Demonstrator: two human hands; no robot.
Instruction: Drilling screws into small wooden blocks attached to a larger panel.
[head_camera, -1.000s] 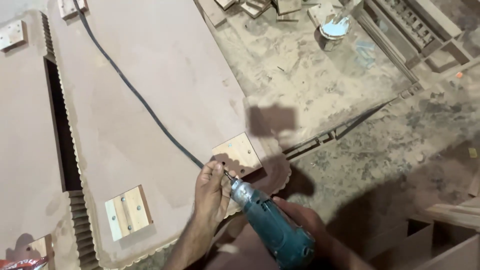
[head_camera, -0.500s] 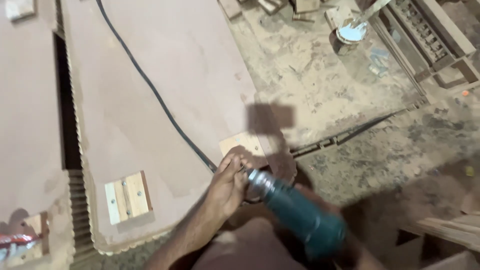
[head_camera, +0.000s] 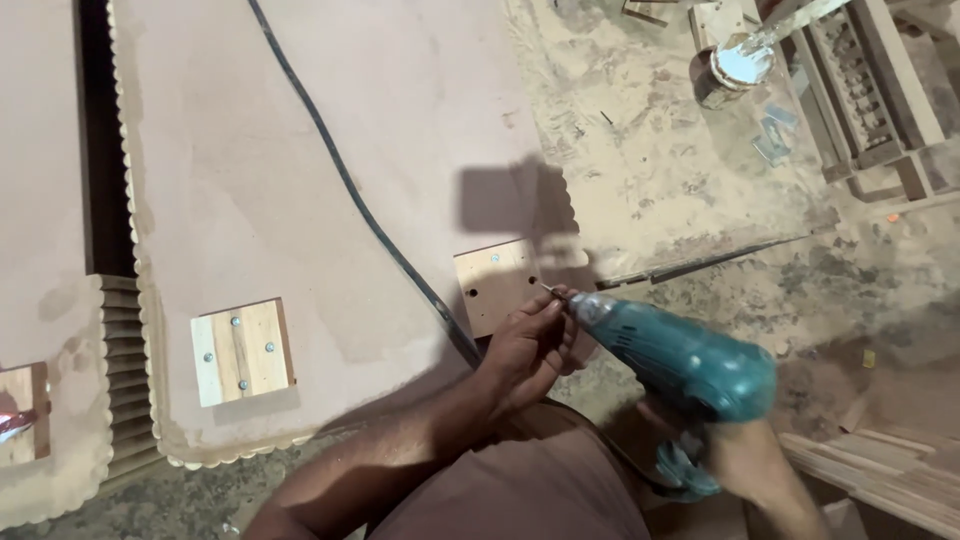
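Observation:
My right hand (head_camera: 735, 455) grips the handle of a teal power drill (head_camera: 680, 355), which lies nearly level and points left. My left hand (head_camera: 530, 345) is at the drill's nose, fingers pinched around the thin metal bit (head_camera: 552, 292) that sticks out there. The tip hovers just right of a small pale wooden block (head_camera: 495, 285) with screws in it. That block is fixed at the near edge of a large brown board (head_camera: 250, 150) with scalloped edges. The drill's black cable (head_camera: 340, 180) runs across the board toward my left hand.
A second screwed wooden block (head_camera: 240, 350) sits near the board's lower left corner, a third (head_camera: 20, 410) on a neighbouring board at the left edge. The dusty floor has a tin can (head_camera: 735, 65), carved wooden frames (head_camera: 860, 80) and planks (head_camera: 880, 475) at the lower right.
The drill has swung from steeply angled at the block to nearly level, its tip now just off the block's right edge. My left hand stayed at the bit.

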